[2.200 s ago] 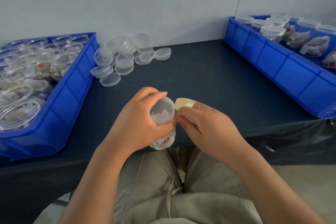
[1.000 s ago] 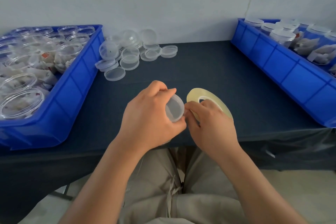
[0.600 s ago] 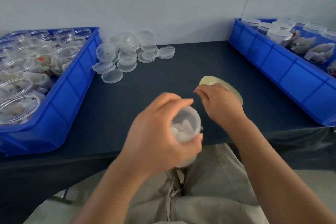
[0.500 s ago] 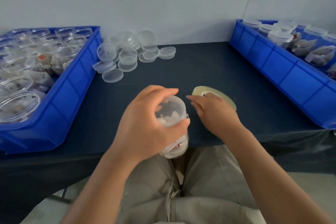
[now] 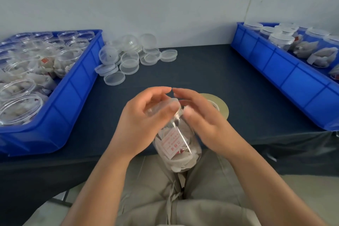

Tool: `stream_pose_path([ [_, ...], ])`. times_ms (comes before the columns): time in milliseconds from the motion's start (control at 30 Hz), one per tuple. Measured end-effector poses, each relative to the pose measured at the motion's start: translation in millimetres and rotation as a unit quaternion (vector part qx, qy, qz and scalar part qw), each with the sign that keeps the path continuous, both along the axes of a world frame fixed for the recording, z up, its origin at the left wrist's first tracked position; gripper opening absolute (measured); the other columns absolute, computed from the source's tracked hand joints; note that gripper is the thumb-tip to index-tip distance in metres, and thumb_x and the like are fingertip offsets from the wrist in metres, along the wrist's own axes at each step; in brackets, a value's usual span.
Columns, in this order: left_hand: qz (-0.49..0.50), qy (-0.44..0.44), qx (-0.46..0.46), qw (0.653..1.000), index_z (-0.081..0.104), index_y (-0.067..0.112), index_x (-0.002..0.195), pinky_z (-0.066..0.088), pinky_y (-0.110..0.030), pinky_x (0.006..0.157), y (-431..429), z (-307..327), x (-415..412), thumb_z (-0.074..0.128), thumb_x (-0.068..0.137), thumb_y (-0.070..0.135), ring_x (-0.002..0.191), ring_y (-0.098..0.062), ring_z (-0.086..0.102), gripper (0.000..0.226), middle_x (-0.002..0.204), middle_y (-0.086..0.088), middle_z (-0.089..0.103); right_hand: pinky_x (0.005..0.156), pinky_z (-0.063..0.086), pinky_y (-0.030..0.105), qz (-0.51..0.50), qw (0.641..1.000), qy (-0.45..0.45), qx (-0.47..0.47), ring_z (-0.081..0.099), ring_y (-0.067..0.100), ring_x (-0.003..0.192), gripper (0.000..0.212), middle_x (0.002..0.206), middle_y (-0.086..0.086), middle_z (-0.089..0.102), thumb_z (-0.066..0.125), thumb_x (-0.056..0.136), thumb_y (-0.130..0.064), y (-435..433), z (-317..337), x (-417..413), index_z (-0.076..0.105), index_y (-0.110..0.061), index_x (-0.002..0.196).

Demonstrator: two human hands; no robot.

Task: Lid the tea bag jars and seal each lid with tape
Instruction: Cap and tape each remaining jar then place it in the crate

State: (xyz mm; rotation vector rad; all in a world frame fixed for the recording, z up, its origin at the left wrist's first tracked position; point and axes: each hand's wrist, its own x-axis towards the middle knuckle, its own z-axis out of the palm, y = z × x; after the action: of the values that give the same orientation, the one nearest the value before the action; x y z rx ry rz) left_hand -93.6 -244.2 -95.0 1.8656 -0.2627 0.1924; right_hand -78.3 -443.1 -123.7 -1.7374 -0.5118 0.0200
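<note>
Tea bag jars (image 5: 18, 110) sit open-mouthed on the dark table (image 5: 211, 71), packed into the big blue bin (image 5: 69, 101) at its left end. A second blue bin (image 5: 286, 71) at the right end holds capped jars (image 5: 280, 37), some upright and some lying on their sides. Between the bins, over the table's near edge and the person's lap, one jar (image 5: 178, 150) stuffed with tea bags is held tilted, with its lid (image 5: 165, 104) pointing away from the person. The left hand (image 5: 139, 126) wraps its fingers and thumb round that lidded top. The right hand (image 5: 207, 124) is cupped against the other side, its fingertips almost meeting the left's. It is blurred, and I cannot tell whether it pinches anything. A tape roll (image 5: 222, 108) lies flat on the table just behind the right hand, partly hidden by it. Loose lids (image 5: 128, 62) are heaped near the wall, beside the left bin.
</note>
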Motion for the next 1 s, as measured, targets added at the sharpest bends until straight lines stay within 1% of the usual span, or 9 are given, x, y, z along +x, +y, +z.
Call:
stream_pose_path([
  [67,-0.008,0.003,-0.027,1.000,0.067,0.034,0.130,0.061,-0.032,0.088,-3,-1,-1,0.062,0.087,0.068,0.110,-0.012,0.074,0.056,0.115,0.009,0.076,0.105,0.056,0.035,0.039,0.999,0.001,0.007,0.060,0.014,0.135,0.055,0.142,-0.013,0.064,0.066,0.101,-0.052,6,8,-10,0.051,-0.036,0.151],
  [133,-0.008,0.004,-0.043,0.999,0.066,0.033,0.129,0.061,-0.027,0.084,-5,0,-3,0.058,0.088,0.069,0.106,-0.012,0.075,0.054,0.113,0.010,0.077,0.105,0.055,0.033,0.060,0.996,0.028,0.054,0.064,0.017,0.132,0.050,0.140,-0.007,0.067,0.066,0.105,-0.033,9,12,-14,0.050,-0.031,0.153],
  [200,-0.010,0.010,-0.054,0.998,0.064,0.032,0.126,0.061,-0.027,0.083,-5,0,-2,0.059,0.087,0.068,0.104,-0.014,0.076,0.053,0.112,0.008,0.078,0.109,0.054,0.036,0.100,0.989,0.064,0.092,0.063,0.022,0.135,0.052,0.143,0.000,0.067,0.062,0.106,-0.025,9,12,-16,0.049,-0.027,0.156],
  [333,-0.025,0.004,-0.061,0.998,0.061,0.028,0.126,0.063,-0.033,0.085,-3,0,0,0.065,0.086,0.063,0.103,-0.018,0.077,0.053,0.112,0.004,0.079,0.118,0.047,0.048,0.124,0.978,0.106,0.127,0.057,0.026,0.142,0.056,0.152,0.004,0.061,0.059,0.108,-0.028,8,8,-15,0.044,-0.030,0.161],
  [467,-0.036,-0.002,-0.068,0.997,0.062,0.029,0.124,0.062,-0.044,0.088,-2,-2,2,0.069,0.085,0.062,0.102,-0.024,0.077,0.051,0.112,0.000,0.079,0.122,0.039,0.058,0.126,0.974,0.112,0.152,0.052,0.031,0.146,0.057,0.157,0.006,0.056,0.056,0.109,-0.029,10,0,-14,0.041,-0.026,0.163],
  [533,-0.042,-0.006,-0.073,0.996,0.062,0.029,0.124,0.060,-0.045,0.087,-2,-2,3,0.072,0.084,0.064,0.102,-0.025,0.077,0.054,0.111,-0.002,0.078,0.124,0.033,0.063,0.122,0.975,0.107,0.151,0.049,0.032,0.149,0.054,0.160,0.006,0.053,0.053,0.111,-0.027,9,-4,-12,0.041,-0.026,0.164],
  [667,-0.050,-0.011,-0.087,0.995,0.062,0.027,0.123,0.060,-0.044,0.087,-2,-3,5,0.076,0.078,0.076,0.104,-0.028,0.076,0.067,0.111,-0.005,0.078,0.126,0.027,0.063,0.102,0.977,0.104,0.155,0.041,0.030,0.154,0.048,0.165,0.003,0.047,0.046,0.114,-0.023,10,-11,-10,0.044,-0.026,0.162],
  [833,-0.035,-0.016,-0.069,0.997,0.064,0.029,0.116,0.060,-0.054,0.095,2,-7,9,0.075,0.081,0.044,0.111,-0.027,0.074,0.040,0.115,-0.003,0.076,0.126,0.028,0.061,0.087,0.975,0.110,0.172,0.040,0.025,0.155,0.047,0.166,-0.002,0.046,0.048,0.112,-0.029,15,-13,-10,0.049,-0.031,0.159],
  [1000,-0.028,-0.029,-0.058,0.998,0.063,0.030,0.117,0.058,-0.049,0.098,2,-5,8,0.072,0.080,0.044,0.116,-0.024,0.072,0.041,0.117,0.000,0.076,0.128,0.027,0.056,0.049,0.985,0.062,0.156,0.039,0.019,0.156,0.045,0.163,-0.005,0.049,0.039,0.115,-0.025,20,-10,-14,0.049,-0.023,0.159],
])
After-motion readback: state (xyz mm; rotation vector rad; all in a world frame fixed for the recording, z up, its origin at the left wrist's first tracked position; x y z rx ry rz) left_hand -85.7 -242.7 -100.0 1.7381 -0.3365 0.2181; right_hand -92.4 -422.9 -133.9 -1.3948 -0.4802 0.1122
